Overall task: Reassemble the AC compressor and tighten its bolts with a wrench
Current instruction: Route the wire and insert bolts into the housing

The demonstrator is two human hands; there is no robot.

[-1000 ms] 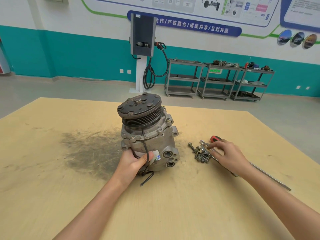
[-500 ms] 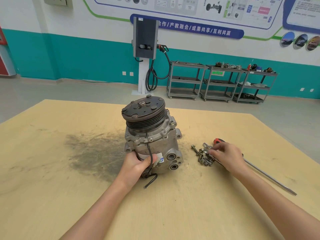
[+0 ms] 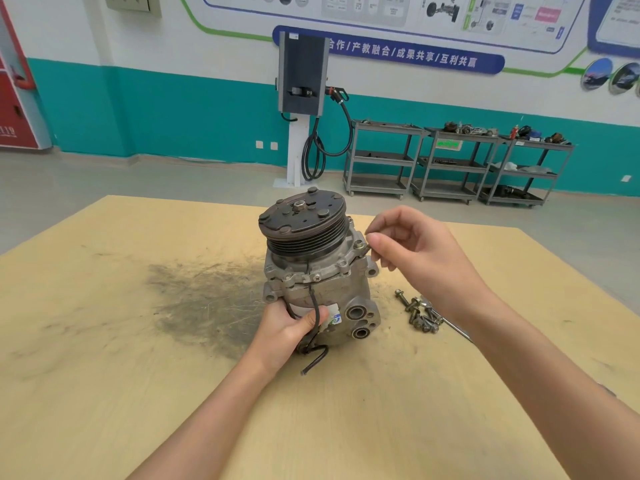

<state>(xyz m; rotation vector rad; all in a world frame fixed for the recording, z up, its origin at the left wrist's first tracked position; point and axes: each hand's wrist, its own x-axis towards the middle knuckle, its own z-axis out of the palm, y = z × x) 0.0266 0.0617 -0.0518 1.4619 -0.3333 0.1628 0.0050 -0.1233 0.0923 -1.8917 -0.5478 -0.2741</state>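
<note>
The grey AC compressor (image 3: 322, 282) stands upright on the wooden table (image 3: 104, 341), its dark ribbed pulley (image 3: 304, 223) on top. My left hand (image 3: 287, 327) grips the compressor's lower front, over its black cable (image 3: 313, 341). My right hand (image 3: 412, 251) is raised at the compressor's upper right flange and pinches a bolt (image 3: 367, 243) between thumb and forefinger, right beside a bolt hole. Several loose bolts (image 3: 419, 311) lie on the table to the right. The wrench (image 3: 453, 327) lies partly hidden under my right forearm.
A dark grease smear (image 3: 201, 296) covers the table left of the compressor. Beyond the table stand a charging post (image 3: 303, 98) and three grey shelf carts (image 3: 450, 161) along the teal wall.
My right hand has lifted from the bolt pile with a bolt and moved up and left to the compressor's upper flange. My left hand keeps its grip.
</note>
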